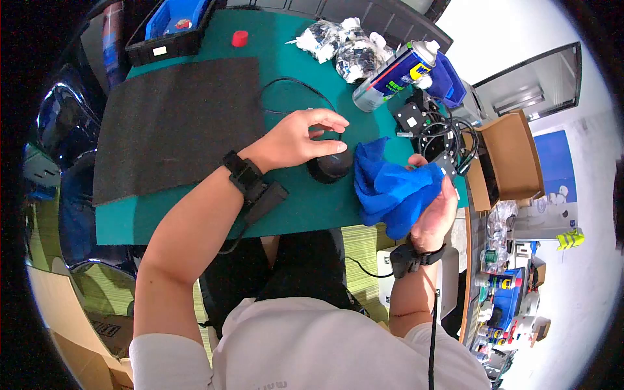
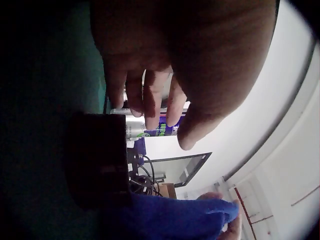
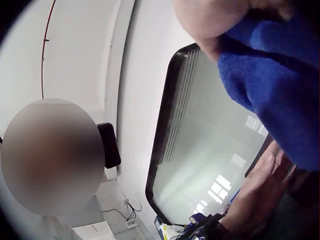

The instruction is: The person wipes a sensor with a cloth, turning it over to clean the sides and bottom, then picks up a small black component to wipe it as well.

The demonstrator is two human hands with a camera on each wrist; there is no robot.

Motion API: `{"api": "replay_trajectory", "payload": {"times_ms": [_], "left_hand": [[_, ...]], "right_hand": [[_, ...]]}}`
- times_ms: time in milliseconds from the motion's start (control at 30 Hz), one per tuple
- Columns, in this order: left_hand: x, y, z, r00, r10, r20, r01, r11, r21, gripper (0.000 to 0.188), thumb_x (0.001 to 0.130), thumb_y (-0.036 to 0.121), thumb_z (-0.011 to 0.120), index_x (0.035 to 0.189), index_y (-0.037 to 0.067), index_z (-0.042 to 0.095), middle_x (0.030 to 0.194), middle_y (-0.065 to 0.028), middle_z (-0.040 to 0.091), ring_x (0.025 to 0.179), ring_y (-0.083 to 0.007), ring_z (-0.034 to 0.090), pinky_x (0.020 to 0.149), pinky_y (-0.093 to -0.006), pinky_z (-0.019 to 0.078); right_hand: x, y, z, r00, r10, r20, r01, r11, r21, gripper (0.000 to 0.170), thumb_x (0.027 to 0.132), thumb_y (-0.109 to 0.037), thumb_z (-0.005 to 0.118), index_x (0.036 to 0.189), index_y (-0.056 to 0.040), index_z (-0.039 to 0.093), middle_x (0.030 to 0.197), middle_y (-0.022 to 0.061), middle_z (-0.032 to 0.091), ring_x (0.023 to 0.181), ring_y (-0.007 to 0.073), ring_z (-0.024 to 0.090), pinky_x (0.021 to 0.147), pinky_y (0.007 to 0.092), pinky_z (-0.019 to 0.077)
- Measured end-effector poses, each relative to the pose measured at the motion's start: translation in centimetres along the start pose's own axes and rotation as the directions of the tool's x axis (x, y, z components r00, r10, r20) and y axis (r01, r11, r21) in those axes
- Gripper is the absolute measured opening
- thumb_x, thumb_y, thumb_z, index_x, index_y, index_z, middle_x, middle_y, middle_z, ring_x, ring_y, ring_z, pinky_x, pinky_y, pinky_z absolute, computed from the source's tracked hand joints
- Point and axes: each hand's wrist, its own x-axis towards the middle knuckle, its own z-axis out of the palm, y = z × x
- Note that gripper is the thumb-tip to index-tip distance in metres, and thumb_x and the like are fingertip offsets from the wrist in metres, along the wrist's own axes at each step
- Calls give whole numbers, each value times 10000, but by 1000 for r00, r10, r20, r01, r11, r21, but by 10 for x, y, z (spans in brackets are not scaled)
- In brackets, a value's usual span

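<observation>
In the head view my left hand [image 1: 296,140] is over the green mat beside a squat, round black object [image 1: 330,168]. Its fingers are loosely bent with a gap between them and the thumb, and the thumb overlaps the black object's top there. From the left wrist, that black cylinder [image 2: 97,160] shows apart from the fingers, with nothing in the hand. A crumpled blue cloth [image 1: 393,188] is bunched in my right hand [image 1: 435,218], to the right of the black object. Folds of the cloth [image 3: 280,85] hide most of the right fingers.
A dark foam pad [image 1: 179,130] covers the mat's left part. Behind the hands are a spray can [image 1: 390,78], plastic-wrapped bundles [image 1: 354,55], a red cap [image 1: 240,38] and a black bin [image 1: 140,52]. Tangled black cables [image 1: 448,133] and an open cardboard box [image 1: 510,159] stand right.
</observation>
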Motion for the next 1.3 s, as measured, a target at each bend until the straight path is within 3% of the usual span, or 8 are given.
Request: {"api": "replay_trajectory", "payload": {"times_ms": [367,500,600,700,767,967,1033,1300], "left_hand": [[1,2,-1,993,-22,-120,12,996,-86,297,913,188,643,1151,12,624,1086,-76,650,1059,-156,602,931,-314,487],[1,0,0,988,-13,-152,5,999,-54,278,917,187,638,1121,-1,640,1083,-77,652,1049,-146,603,915,-311,494],[2,-4,0,984,-5,-175,1,1000,-21,269,919,182,631,1110,-7,643,1060,-77,661,1014,-147,618,898,-308,500],[2,-13,-3,985,4,-171,8,998,67,237,926,162,607,1085,-10,647,1001,-82,680,950,-154,642,863,-302,512],[2,-17,-4,987,9,-163,13,991,134,216,931,148,591,1063,-12,651,966,-86,688,912,-157,655,840,-299,518],[-1,-27,-5,955,-262,-143,267,963,21,180,925,69,514,1030,0,643,932,-105,695,849,-206,667,775,-322,525],[1,-38,-7,985,170,-26,-151,931,332,214,883,12,503,1048,11,639,975,-138,685,897,-260,658,780,-345,522],[-6,-27,-18,981,-48,187,6,975,220,480,766,3,605,1236,24,515,1200,-191,598,1099,-306,582,909,-386,471]], "right_hand": [[-3,12,-21,980,-183,-72,94,756,-648,254,979,-249,557,959,-14,651,873,20,646,758,84,567,698,252,468],[-3,-5,-16,871,-489,-42,213,453,-866,107,888,-89,674,949,-1,689,911,15,652,836,104,575,778,255,468],[-8,-18,-7,709,-664,237,266,-59,-962,97,833,-26,691,930,-25,681,991,90,629,909,189,588,766,269,473],[0,17,-22,712,-623,324,484,101,-869,162,751,52,677,893,-24,659,1029,112,604,955,234,563,792,329,467],[-2,31,-6,763,-283,582,502,-309,-808,185,693,49,634,860,-31,638,1079,126,572,979,300,534,835,397,433],[-7,75,21,721,-130,680,634,-270,-724,130,729,-42,567,837,-66,636,1130,113,532,989,314,486,867,428,379],[-2,77,27,724,-71,686,653,-253,-714,119,738,-44,562,835,-52,631,1136,123,523,988,318,477,864,426,384],[7,78,34,733,-14,680,664,-208,-719,127,744,-31,544,847,-9,616,1130,167,517,995,341,501,838,424,411]]}}
